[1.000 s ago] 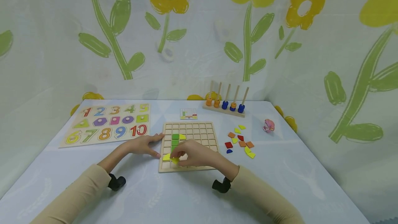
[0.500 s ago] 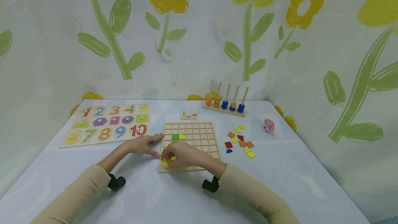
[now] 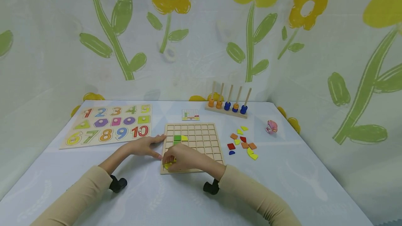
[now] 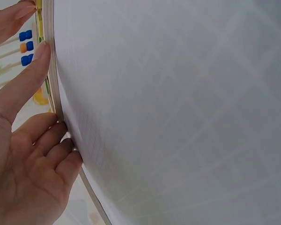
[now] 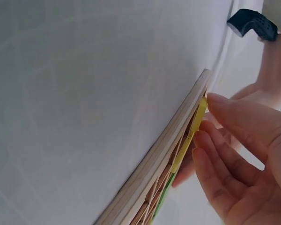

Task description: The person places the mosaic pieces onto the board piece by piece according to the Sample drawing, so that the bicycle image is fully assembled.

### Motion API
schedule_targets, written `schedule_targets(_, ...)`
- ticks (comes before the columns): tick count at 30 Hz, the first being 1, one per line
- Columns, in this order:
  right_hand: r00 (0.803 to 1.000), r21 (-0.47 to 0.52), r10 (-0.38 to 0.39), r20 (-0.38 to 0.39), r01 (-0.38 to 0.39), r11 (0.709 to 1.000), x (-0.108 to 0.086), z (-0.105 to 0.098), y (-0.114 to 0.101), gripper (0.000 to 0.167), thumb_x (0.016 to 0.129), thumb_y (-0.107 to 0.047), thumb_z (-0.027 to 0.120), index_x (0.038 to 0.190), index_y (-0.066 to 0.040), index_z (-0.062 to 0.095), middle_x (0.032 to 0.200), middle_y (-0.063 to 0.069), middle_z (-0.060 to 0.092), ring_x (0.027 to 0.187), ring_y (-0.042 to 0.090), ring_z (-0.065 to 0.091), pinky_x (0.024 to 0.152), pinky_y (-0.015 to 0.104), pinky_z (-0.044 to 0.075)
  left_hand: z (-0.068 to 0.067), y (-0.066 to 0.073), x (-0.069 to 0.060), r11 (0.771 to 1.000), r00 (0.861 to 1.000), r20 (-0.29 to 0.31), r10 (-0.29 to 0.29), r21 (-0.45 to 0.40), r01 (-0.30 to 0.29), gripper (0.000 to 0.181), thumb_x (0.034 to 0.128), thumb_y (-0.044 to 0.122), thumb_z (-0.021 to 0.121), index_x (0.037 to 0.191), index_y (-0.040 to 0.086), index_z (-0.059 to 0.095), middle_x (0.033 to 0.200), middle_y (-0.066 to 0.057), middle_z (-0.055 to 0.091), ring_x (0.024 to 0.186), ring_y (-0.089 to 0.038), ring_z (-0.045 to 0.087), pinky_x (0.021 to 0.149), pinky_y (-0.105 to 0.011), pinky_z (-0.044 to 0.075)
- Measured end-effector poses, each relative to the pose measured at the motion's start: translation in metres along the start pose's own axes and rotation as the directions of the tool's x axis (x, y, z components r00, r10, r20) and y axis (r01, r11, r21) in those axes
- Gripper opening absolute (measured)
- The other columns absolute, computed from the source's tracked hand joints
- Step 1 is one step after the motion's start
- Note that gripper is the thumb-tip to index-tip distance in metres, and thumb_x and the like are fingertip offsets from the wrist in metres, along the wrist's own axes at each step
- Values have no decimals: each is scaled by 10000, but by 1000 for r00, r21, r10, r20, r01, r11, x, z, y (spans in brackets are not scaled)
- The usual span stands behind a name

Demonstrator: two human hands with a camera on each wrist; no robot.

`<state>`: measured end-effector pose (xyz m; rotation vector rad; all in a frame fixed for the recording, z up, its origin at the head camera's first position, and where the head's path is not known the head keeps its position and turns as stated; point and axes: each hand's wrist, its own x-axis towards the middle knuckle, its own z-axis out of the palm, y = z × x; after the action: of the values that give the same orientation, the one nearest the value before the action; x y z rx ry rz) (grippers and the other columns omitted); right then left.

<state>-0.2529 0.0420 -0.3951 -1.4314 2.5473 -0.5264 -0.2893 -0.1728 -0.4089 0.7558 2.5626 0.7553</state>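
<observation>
A wooden grid board (image 3: pixel 205 132) lies on the table. My left hand (image 3: pixel 145 146) rests against its left edge, thumb and fingers spread apart; in the left wrist view the fingertips (image 4: pixel 74 157) touch the board's side. At the near left corner, my right hand (image 3: pixel 185 157) pinches a yellow tile (image 3: pixel 168 165) between thumb and fingers, low over the grid. The right wrist view shows this yellow tile (image 5: pixel 200 115) at the board surface. A green square tile (image 3: pixel 177 137) and a yellow curved-edge tile (image 3: pixel 184 138) sit in cells farther up. The right hand hides several cells.
Loose yellow, red, orange and blue tiles (image 3: pixel 244 145) lie right of the board. Behind it are a small pattern card (image 3: pixel 190 114) and a peg abacus (image 3: pixel 226 111). A number puzzle (image 3: pixel 110 125) lies left, a pink toy (image 3: pixel 271 127) far right.
My right hand has moved left with the yellow tile, then slightly down toward the board's near left corner. The left hand has stayed at the board's edge.
</observation>
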Motion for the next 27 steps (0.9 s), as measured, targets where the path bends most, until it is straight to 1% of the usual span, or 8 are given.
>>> schedule_targets(8,999,-5,35,-16,-35,999,2,1,-3,112,810,-74,767,913,-107,741,772,-89,623,700,-6,530,639,67,428,-1,-1,1,1000,1000,3,-3,8,3,938,786,425,773,1500,33,308,1535,-237,244,1410,-414,210,1121,-553,206)
schedule_targets(17,996,-27,71,-48,-72,997,2,3,-5,81,814,-72,763,881,-103,730,694,-114,578,633,-22,492,586,73,419,-2,-2,1,1000,1000,6,4,9,-4,942,786,429,771,1501,30,305,1532,-246,241,1409,-418,210,1118,-553,215)
schedule_targets(21,996,-28,76,-55,-78,997,2,3,-6,80,812,-73,765,881,-96,731,695,-113,578,636,-16,496,587,73,421,-2,-2,1,1000,1000,11,1,2,-1,942,789,424,770,1502,27,298,1535,-243,234,1411,-419,200,1118,-552,213)
schedule_targets(26,993,-51,90,-71,-94,994,-3,2,-6,96,820,-117,765,913,-108,744,710,-119,585,645,-17,493,587,81,414,-1,-1,1,1000,1000,12,11,10,-11,933,796,420,766,1498,17,301,1531,-247,242,1404,-428,211,1111,-560,222)
schedule_targets(27,993,-53,95,-75,-99,994,-4,2,-6,96,824,-128,763,918,-113,745,713,-122,585,648,-15,492,588,86,414,-1,-1,1,1000,1000,11,4,7,-4,931,796,418,767,1500,24,302,1535,-236,241,1409,-418,208,1117,-553,217)
